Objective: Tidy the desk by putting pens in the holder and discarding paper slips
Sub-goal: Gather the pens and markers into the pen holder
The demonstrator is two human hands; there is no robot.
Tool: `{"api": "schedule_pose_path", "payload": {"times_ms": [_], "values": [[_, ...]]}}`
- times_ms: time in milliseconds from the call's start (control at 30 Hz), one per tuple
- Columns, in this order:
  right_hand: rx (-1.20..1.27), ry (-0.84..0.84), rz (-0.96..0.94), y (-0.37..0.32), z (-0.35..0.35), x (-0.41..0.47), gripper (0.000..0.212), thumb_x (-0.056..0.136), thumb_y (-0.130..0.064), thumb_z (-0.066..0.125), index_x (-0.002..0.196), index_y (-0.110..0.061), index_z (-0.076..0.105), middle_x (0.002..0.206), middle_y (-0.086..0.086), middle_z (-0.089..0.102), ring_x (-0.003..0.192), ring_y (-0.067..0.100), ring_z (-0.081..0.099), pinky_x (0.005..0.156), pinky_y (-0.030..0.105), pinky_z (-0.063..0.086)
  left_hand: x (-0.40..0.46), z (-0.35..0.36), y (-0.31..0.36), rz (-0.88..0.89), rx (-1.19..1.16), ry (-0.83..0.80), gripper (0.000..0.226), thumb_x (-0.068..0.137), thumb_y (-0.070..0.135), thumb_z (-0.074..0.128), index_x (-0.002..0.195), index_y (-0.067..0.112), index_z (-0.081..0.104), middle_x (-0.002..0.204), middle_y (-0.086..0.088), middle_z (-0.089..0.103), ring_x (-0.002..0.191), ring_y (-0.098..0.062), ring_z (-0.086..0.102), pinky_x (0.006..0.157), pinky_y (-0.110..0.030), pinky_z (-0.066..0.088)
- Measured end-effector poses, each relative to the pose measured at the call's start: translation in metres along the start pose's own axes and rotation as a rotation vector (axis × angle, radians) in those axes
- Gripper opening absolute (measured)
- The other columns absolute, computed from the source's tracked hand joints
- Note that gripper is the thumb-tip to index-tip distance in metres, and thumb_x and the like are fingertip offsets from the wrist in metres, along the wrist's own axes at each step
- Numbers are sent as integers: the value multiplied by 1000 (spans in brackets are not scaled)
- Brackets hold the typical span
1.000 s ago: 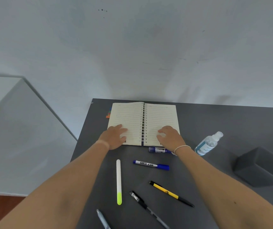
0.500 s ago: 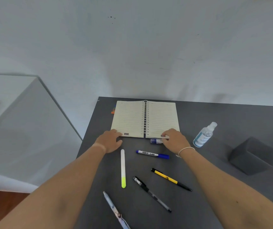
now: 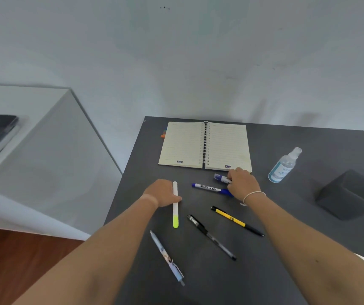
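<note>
Dark desk (image 3: 308,137) by pale wall | our left hand (image 3: 163,193) closing on white highlighter (image 3: 175,203) below notebook (image 3: 205,145) | right hand (image 3: 241,183) fingers pinching small blue marker (image 3: 220,178) at notebook's near edge | risk: loose pens roll off

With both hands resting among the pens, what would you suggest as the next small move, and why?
Probably close the left hand around the white highlighter and lift it: the fingers already lie against its upper end, but no grip is formed. The right hand touches a small blue marker near the notebook.
</note>
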State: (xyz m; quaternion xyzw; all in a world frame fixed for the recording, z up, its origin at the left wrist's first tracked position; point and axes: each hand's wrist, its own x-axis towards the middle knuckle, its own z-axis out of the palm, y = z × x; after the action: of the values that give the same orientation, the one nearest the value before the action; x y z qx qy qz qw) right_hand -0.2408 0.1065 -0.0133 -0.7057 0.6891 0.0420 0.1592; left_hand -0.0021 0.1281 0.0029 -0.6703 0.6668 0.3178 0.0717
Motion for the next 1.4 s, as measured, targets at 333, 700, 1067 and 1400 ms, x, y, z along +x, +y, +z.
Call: {"api": "schedule_pose_path", "payload": {"times_ms": [333, 700, 1067, 1400], "values": [[260, -76, -118, -25, -8, -11, 10, 84, -10, 46, 78, -14, 39, 90, 6, 43, 79, 25, 43, 70, 31, 33, -2, 6, -5, 1, -85, 29, 16, 78, 26, 59, 83, 13, 50, 105, -10, 62, 83, -24, 54, 71, -31, 41], [110, -91, -98, -26, 12, -25, 19, 88, -16, 50, 104, -8, 54, 115, 13, 58, 105, 30, 53, 81, 33, 41, -16, 19, -3, 123, -33, 94, 14, 88, 15, 38, 74, 12, 36, 79, -7, 49, 70, -28, 44, 64, -31, 33], [336, -37, -63, 15, -52, -44, 12, 84, -20, 50, 88, -12, 42, 89, 8, 50, 79, 26, 47, 68, 31, 35, -23, 33, 60, 295, 76, 23, 5, 81, 22, 46, 79, 19, 50, 93, -10, 65, 84, -30, 58, 72, -36, 45], [297, 63, -135, 65, -102, -59, 11, 85, -20, 45, 79, -15, 39, 64, -1, 45, 71, 23, 45, 93, 36, 14, -21, 88, 136, 330, 247, -35, 28, 82, 19, 52, 110, 16, 57, 115, -10, 53, 107, -32, 56, 89, -41, 46]]}}
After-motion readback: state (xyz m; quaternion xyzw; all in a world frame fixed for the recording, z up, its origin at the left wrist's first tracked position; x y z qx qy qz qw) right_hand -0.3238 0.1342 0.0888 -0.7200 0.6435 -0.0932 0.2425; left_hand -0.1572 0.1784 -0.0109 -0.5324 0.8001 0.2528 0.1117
